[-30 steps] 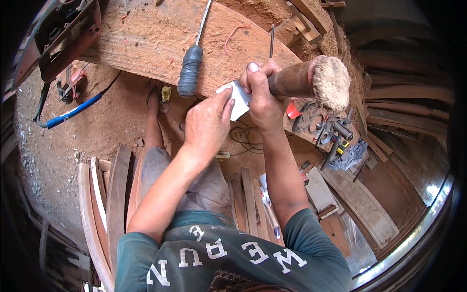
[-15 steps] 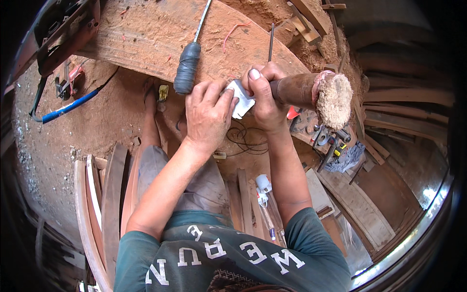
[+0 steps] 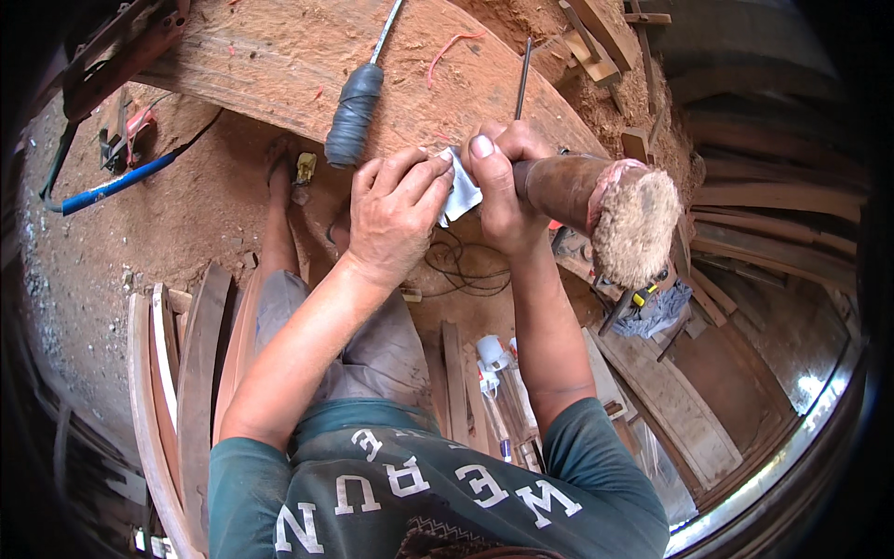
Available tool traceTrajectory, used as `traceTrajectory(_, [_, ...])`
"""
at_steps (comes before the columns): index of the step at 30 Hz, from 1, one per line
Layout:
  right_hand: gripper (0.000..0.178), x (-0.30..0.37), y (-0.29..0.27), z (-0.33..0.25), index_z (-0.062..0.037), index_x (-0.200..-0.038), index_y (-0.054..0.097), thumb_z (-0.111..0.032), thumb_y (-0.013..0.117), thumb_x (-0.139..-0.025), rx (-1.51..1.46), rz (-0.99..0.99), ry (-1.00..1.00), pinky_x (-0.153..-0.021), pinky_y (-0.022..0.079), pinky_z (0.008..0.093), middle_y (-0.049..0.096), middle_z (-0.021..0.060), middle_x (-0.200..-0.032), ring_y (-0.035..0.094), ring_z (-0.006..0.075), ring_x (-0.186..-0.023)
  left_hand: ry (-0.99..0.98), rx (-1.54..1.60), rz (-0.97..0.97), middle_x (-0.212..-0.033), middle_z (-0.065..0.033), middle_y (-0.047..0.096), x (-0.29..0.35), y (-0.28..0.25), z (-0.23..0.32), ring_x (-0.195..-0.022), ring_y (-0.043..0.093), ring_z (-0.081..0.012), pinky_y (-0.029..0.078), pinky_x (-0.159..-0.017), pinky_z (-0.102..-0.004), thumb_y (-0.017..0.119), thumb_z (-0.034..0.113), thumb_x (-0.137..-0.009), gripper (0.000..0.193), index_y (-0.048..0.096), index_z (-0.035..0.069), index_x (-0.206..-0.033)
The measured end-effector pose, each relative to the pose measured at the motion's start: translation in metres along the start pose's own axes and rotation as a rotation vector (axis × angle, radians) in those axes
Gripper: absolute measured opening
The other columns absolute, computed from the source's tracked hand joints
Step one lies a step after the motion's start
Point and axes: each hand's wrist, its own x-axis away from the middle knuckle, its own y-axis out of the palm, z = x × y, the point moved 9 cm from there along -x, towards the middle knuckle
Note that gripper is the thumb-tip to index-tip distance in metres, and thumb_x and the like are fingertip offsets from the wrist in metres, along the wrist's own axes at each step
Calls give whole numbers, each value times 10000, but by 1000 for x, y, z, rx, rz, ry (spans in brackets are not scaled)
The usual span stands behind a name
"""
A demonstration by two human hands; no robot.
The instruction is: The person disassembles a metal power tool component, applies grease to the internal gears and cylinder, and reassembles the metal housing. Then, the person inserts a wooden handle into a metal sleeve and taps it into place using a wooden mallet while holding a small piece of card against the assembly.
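My right hand (image 3: 507, 186) is wrapped round a thick wooden handle (image 3: 563, 186), its blunt end (image 3: 638, 228) pale and frayed and tilted up towards me. My left hand (image 3: 396, 210) is closed, fingers bent over a small white sheet (image 3: 462, 194) pinched between the two hands; the sheet's far part is hidden. Just beyond my right hand a thin dark rod (image 3: 524, 79) points away over the bench; whether it joins the handle I cannot tell. Beyond my left hand lies a tool with a tape-wrapped black grip (image 3: 355, 116) and a metal shaft.
The thick wooden bench board (image 3: 251, 70) is covered in sawdust. A blue tube (image 3: 116, 186) hangs at the left. Curved wood pieces (image 3: 200, 373) stand by my legs. Clear bottles (image 3: 495, 391), a rag (image 3: 656, 312) and planks (image 3: 670, 410) lie to the right.
The frayed end of the handle has tipped slightly lower and nearer. My left hand has shifted a little over the white sheet. The whole view has moved slightly.
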Motion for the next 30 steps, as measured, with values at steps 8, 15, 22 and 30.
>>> traceTrajectory(8, [259, 9, 0, -2, -87, -837, 432, -23, 560, -1053, 27, 4, -24, -580, 373, 285, 502, 24, -693, 414, 92, -634, -39, -13, -10, -1200, 93, 723, 1, 1, -1, -1168, 638, -135, 448, -989, -384, 732, 190, -859, 238, 771, 164, -1091])
traceTrajectory(15, [255, 15, -3, -8, -83, -833, 436, -10, 551, -1049, 9, -21, -58, -549, 371, 294, 513, 25, -682, 416, 94, -605, -46, -13, -33, -1205, 96, 726, 1, 2, 0, -1174, 637, -132, 437, -1006, -398, 742, 194, -857, 241, 775, 174, -1094])
traceTrajectory(22, [241, 29, -10, -13, -59, -822, 460, 7, 576, -1023, 125, -68, -85, -592, 422, 308, 546, 51, -698, 478, 123, -627, -45, -2, -44, -1217, 96, 724, 2, 3, -1, -1184, 636, -140, 432, -1021, -409, 728, 207, -859, 254, 773, 176, -1107])
traceTrajectory(30, [218, 40, -15, -14, -33, -833, 473, 16, 578, -1018, 15, -86, -89, -642, 464, 327, 538, 62, -709, 519, 167, -655, -39, 17, -83, -1194, 64, 752, -1, 1, 0, -1199, 657, -194, 434, -1029, -401, 742, 163, -845, 275, 778, 159, -1118])
